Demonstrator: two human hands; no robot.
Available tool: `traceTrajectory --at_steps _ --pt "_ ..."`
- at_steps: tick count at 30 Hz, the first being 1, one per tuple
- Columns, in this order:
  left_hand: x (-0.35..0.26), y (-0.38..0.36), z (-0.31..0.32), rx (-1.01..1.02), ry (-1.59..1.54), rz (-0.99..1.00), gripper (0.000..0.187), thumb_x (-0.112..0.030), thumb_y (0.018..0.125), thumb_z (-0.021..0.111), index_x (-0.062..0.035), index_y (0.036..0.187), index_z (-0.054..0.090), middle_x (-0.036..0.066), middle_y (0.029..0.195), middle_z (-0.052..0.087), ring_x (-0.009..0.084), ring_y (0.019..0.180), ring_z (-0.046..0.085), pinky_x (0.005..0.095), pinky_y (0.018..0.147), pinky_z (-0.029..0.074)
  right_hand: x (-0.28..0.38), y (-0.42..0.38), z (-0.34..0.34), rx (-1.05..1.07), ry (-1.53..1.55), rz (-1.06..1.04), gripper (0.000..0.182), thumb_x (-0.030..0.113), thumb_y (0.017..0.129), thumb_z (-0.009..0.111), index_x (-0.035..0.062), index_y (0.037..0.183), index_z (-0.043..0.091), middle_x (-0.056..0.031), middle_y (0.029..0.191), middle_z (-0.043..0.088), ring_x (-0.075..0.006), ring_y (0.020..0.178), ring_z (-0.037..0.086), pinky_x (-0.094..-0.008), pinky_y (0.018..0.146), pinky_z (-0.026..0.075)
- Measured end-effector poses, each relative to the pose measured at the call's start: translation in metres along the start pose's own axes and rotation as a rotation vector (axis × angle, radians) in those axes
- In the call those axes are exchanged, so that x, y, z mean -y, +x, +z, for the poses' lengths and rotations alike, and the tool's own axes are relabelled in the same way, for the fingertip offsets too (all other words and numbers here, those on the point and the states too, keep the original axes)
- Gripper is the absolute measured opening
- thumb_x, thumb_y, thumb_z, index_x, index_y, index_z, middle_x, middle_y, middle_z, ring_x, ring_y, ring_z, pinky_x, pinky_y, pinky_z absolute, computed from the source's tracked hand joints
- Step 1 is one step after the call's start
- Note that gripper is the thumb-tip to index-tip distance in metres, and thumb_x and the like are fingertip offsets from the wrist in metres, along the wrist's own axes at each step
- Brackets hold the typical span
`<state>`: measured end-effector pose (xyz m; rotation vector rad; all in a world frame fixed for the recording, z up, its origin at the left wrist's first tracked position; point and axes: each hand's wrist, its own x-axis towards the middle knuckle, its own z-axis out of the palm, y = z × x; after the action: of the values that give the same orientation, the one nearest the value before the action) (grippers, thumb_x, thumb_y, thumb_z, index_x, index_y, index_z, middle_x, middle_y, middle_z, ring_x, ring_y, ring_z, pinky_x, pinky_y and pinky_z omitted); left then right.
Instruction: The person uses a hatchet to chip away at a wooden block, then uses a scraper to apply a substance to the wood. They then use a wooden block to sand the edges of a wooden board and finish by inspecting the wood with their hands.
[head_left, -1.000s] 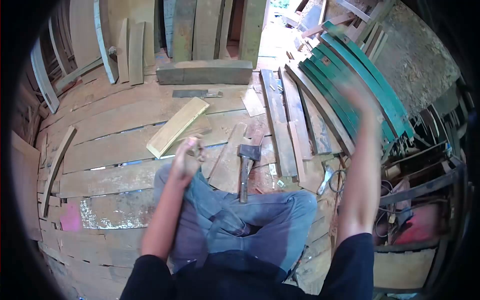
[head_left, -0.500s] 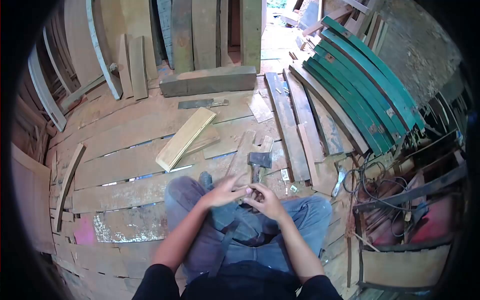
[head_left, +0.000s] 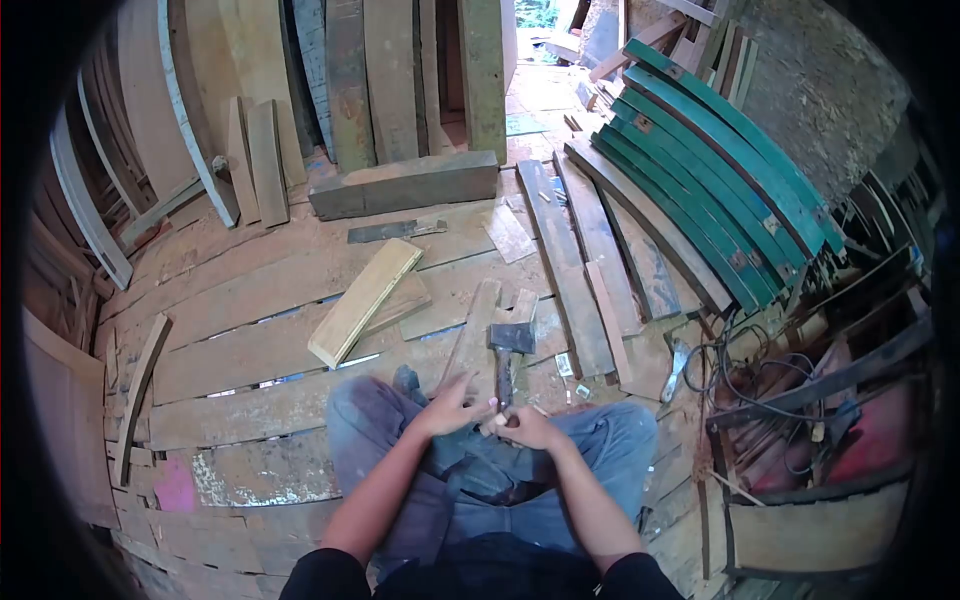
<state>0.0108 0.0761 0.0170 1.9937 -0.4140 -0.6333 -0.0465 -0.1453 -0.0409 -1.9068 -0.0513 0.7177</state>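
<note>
The right hand (head_left: 531,428) curls at the lower end of the axe (head_left: 504,372); whether it grips, I cannot tell. The left hand (head_left: 449,411), fingers loosely spread, is just beside. The axe's head (head_left: 511,338) points away, over the floorboards (head_left: 235,362). Good control probably needs a full handle grip, edge clear of the knees (head_left: 622,435).

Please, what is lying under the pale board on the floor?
Another wooden piece sticks out from under the pale board, on the plank floor. Its covered part cannot be seen.
</note>
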Motion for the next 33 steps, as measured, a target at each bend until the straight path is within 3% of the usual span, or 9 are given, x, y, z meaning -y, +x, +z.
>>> traceTrajectory --at_steps 4,8,10,15,17,19,22,28,33 --pt "0.02 0.012 0.004 -0.106 -0.017 0.048 0.072 -0.039 0.092 0.066 -0.0015 0.145 0.035 0.022 0.126 0.056 0.0274 0.114 0.058 0.0369 0.097 0.045 0.086 0.009 -0.085 0.356 -0.373 0.281 0.04 0.04 0.088 0.064 0.0008 0.084 0.07 -0.0083 0.072 0.069 -0.0165 0.056 0.064 -0.0358 0.052 0.051" --pt "0.006 0.009 -0.005 -0.115 -0.18 0.057 0.067 -0.034 0.093 0.065 -0.0029 0.144 0.036 0.019 0.123 0.058 0.0257 0.109 0.059 0.037 0.095 0.046 0.196 0.012 -0.193 -0.924 0.086 -0.364 0.069 0.029 0.078 0.08 -0.0037 0.13 0.049 -0.0036 0.069 0.06 -0.0114 0.057 0.055 -0.0283 0.048 0.042" --pt "0.009 0.014 -0.008 -0.149 -0.127 0.074 0.065 -0.033 0.092 0.066 -0.0039 0.143 0.039 0.018 0.123 0.058 0.0243 0.109 0.059 0.0369 0.094 0.047 0.217 0.025 -0.203 -1.109 -0.012 -0.551 0.074 0.031 0.08 0.079 -0.0047 0.135 0.044 -0.0041 0.066 0.058 -0.0142 0.055 0.053 -0.0292 0.051 0.043" --pt "0.013 0.014 -0.009 -0.214 -0.233 0.101 0.057 -0.027 0.09 0.067 -0.0051 0.138 0.045 0.015 0.118 0.058 0.0226 0.111 0.057 0.0343 0.092 0.048 0.157 0.036 -0.119 -0.515 -0.414 -0.173 0.048 0.033 0.079 0.078 -0.0032 0.107 0.063 -0.0176 0.082 0.068 -0.0265 0.075 0.067 -0.0368 0.067 0.051" --pt "0.011 0.011 -0.012 -0.184 -0.138 0.071 0.056 -0.026 0.09 0.068 -0.0058 0.138 0.046 0.015 0.118 0.058 0.0218 0.11 0.057 0.0336 0.091 0.048 0.056 0.056 -0.081 -0.401 -0.504 -0.348 0.062 0.041 0.08 0.075 -0.0011 0.122 0.057 -0.021 0.088 0.068 -0.0332 0.082 0.068 -0.0433 0.073 0.051" --pt "0.005 0.006 -0.012 -0.176 -0.116 0.112 0.053 -0.022 0.089 0.068 -0.0065 0.136 0.048 0.013 0.118 0.058 0.0188 0.108 0.057 0.0328 0.091 0.048 0.059 0.037 -0.044 -0.171 -0.421 0.303 0.059 0.041 0.08 0.074 -0.0036 0.115 0.058 -0.0242 0.097 0.068 -0.0382 0.089 0.067 -0.0432 0.077 0.052" --pt "0.026 0.017 -0.001 -0.174 -0.142 0.182 0.051 -0.017 0.085 0.069 -0.0042 0.13 0.051 0.015 0.107 0.063 0.022 0.095 0.063 0.0341 0.08 0.053 0.024 0.028 0.012 -0.426 -0.453 0.271 0.055 0.041 0.073 0.076 -0.0055 0.101 0.066 -0.0252 0.088 0.068 -0.0405 0.09 0.066 -0.0451 0.081 0.053" --pt "0.0 0.02 -0.004 -0.07 -0.286 0.028 0.051 -0.012 0.091 0.065 -0.0059 0.139 0.046 0.009 0.113 0.06 0.0154 0.095 0.061 0.0284 0.079 0.051 0.021 0.016 -0.024 -0.459 0.331 0.103 0.021 0.013 0.081 0.065 0.0 0.095 0.058 -0.0067 0.063 0.059 -0.0099 0.045 0.055 -0.0276 0.038 0.04" --pt "-0.022 0.015 -0.006 -0.076 -0.189 0.038 0.051 -0.009 0.092 0.061 -0.0047 0.14 0.044 0.012 0.116 0.06 0.0176 0.101 0.06 0.0292 0.086 0.049 0.055 -0.102 -0.058 -0.458 1.044 -0.026 0.018 0.02 0.096 0.06 0.0039 0.088 0.059 -0.0003 0.058 0.052 -0.0059 0.038 0.04 -0.0266 0.037 0.033"
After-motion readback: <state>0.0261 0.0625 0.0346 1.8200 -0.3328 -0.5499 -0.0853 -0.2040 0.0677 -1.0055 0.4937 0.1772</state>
